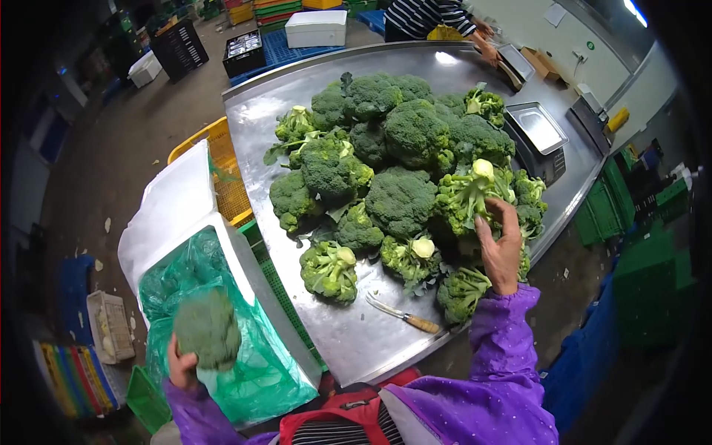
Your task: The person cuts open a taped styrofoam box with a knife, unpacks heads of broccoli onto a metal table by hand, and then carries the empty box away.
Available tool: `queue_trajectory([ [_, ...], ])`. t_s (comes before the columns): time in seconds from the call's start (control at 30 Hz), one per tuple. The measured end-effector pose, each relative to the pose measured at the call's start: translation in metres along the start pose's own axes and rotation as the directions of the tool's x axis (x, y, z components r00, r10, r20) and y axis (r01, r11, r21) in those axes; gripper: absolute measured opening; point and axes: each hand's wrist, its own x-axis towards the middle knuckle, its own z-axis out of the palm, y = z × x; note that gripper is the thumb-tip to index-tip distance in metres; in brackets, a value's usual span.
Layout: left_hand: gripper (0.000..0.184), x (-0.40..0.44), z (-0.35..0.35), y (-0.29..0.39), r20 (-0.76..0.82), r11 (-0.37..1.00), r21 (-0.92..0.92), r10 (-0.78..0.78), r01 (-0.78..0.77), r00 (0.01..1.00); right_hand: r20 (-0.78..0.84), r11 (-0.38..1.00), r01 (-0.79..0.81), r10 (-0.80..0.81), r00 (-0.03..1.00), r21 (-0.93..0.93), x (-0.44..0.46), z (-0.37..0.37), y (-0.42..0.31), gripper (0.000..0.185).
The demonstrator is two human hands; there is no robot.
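My left hand (182,363) grips a broccoli head (208,330), slightly blurred, over a white foam box (278,337) lined with a green plastic bag (256,363). On the right, my right hand (504,245) has its thumb and fingers around the stem side of an upturned broccoli (469,194) at the edge of the pile. Many broccoli heads (400,199) are heaped on the metal table (259,141), some with cut stems facing up. A curved knife with a wooden handle (421,322) lies near the table's front edge.
A scale with a metal tray (537,127) stands at the table's right side. Across the table is a person in a striped top (426,16). A yellow crate (236,189) sits beside the table's left edge. Green crates (604,200) are at the right.
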Motion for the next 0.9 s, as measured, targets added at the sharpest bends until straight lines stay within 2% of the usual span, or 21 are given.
queue_trajectory([
  [0.1,0.091,0.064,0.079,0.040,0.148,0.984,0.007,0.176,-0.179,0.973,-0.039,0.999,0.024,-0.022,0.999,0.043,0.001,-0.003,0.005,0.031],
  [0.13,0.088,0.091,0.126,0.052,0.232,0.966,-0.092,0.258,-0.242,0.938,-0.047,1.000,0.018,-0.017,0.999,0.025,0.000,-0.010,0.005,0.031],
  [0.17,0.083,0.115,0.163,0.058,0.295,0.958,-0.077,0.287,-0.276,0.911,-0.057,1.000,0.012,-0.012,0.998,0.006,-0.001,-0.018,0.004,0.031],
  [0.2,0.079,0.142,0.195,0.053,0.356,0.938,-0.019,0.329,-0.346,0.875,-0.068,1.000,0.006,-0.007,0.998,-0.016,-0.003,-0.025,0.005,0.031],
  [0.27,0.074,0.172,0.270,0.044,0.442,0.908,0.151,0.292,-0.391,0.848,-0.093,0.998,-0.046,0.043,0.995,-0.035,-0.012,-0.048,0.014,0.032],
  [0.33,0.076,0.206,0.320,0.000,0.410,0.732,0.430,0.364,-0.529,0.836,-0.125,0.992,-0.112,0.104,0.987,-0.058,-0.028,-0.073,0.036,0.033],
  [0.4,0.079,0.206,0.336,-0.019,0.407,0.484,0.666,0.403,-0.568,0.820,-0.181,0.975,-0.222,0.215,0.960,-0.017,-0.053,-0.098,0.060,0.031],
  [0.43,0.082,0.208,0.335,-0.031,0.388,0.470,0.648,0.475,-0.600,0.790,-0.209,0.959,-0.280,0.281,0.937,0.035,-0.064,-0.109,0.065,0.029],
  [0.47,0.082,0.204,0.331,-0.030,0.383,0.549,0.610,0.427,-0.571,0.819,-0.226,0.934,-0.345,0.357,0.906,0.095,-0.076,-0.115,0.068,0.027],
  [0.53,0.082,0.194,0.323,-0.023,0.371,0.692,0.530,0.330,-0.490,0.868,-0.250,0.922,-0.385,0.381,0.890,0.035,-0.089,-0.124,0.066,0.024],
  [0.6,0.077,0.196,0.303,-0.032,0.455,0.643,0.434,0.448,-0.631,0.769,-0.220,0.939,-0.343,0.339,0.915,0.017,-0.094,-0.115,0.049,0.023],
  [0.63,0.067,0.188,0.291,-0.029,0.489,0.612,0.397,0.490,-0.684,0.722,-0.165,0.936,-0.338,0.349,0.922,0.094,-0.093,-0.100,0.034,0.023],
  [0.67,0.055,0.178,0.274,-0.028,0.504,0.636,0.416,0.433,-0.650,0.747,-0.091,0.924,-0.305,0.332,0.939,0.231,-0.094,-0.081,0.024,0.025],
  [0.73,0.047,0.145,0.228,-0.037,0.464,0.741,0.387,0.357,-0.549,0.810,0.246,0.857,-0.330,0.247,0.937,0.396,-0.094,-0.031,-0.012,0.029],
  [0.77,0.040,0.124,0.197,-0.045,0.425,0.671,0.475,0.392,-0.569,0.816,0.419,0.820,-0.370,0.178,0.890,0.436,-0.097,0.002,-0.028,0.031],
  [0.8,0.034,0.103,0.162,-0.059,0.370,0.661,0.574,0.317,-0.483,0.873,0.567,0.786,-0.414,0.100,0.818,0.459,-0.104,0.033,-0.045,0.033],
  [0.83,0.033,0.082,0.124,-0.072,0.319,0.637,0.658,0.248,-0.402,0.915,0.715,0.797,-0.447,0.027,0.698,0.406,-0.114,0.064,-0.066,0.031],
  [0.87,0.029,0.058,0.086,-0.086,0.208,0.694,0.651,0.227,-0.308,0.951,0.828,0.816,-0.463,-0.033,0.560,0.346,-0.125,0.097,-0.088,0.030],
  [0.9,0.026,0.037,0.045,-0.101,0.111,0.666,0.723,0.145,-0.180,0.983,0.916,0.777,-0.532,-0.141,0.375,0.337,-0.137,0.130,-0.111,0.030],
])
